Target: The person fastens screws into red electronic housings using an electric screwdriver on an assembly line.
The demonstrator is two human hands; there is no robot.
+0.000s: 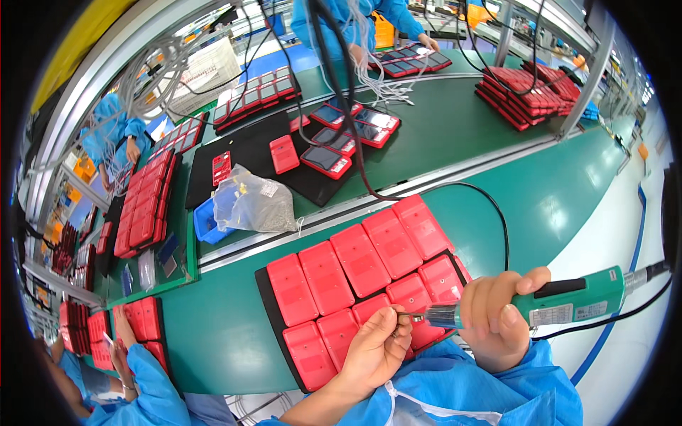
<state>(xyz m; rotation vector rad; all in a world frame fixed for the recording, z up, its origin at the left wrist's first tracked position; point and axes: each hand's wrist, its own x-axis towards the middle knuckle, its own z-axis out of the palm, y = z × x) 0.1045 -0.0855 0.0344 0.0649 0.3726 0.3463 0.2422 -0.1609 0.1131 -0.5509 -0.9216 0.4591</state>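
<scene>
My right hand [497, 312] is wrapped round a green electric screwdriver [586, 299], held nearly level with its tip toward the left. At that tip the thumb and fingers of my left hand [375, 349] are pinched together. What they hold, if anything, is too small to make out. Both hands are above the near edge of a black tray [269, 302]. Red plastic housings [325, 278] lie face down on it in two rows, small holes near their corners. My hands partly hide the near row.
Beyond a metal rail lie a clear bag of small parts [256, 202], a blue bin [206, 221] and red devices with screens [327, 160]. Stacked red housings [515, 99] stand far right. A black cable [497, 202] loops over the green bench. Co-workers' hands [124, 337] work at left and far side.
</scene>
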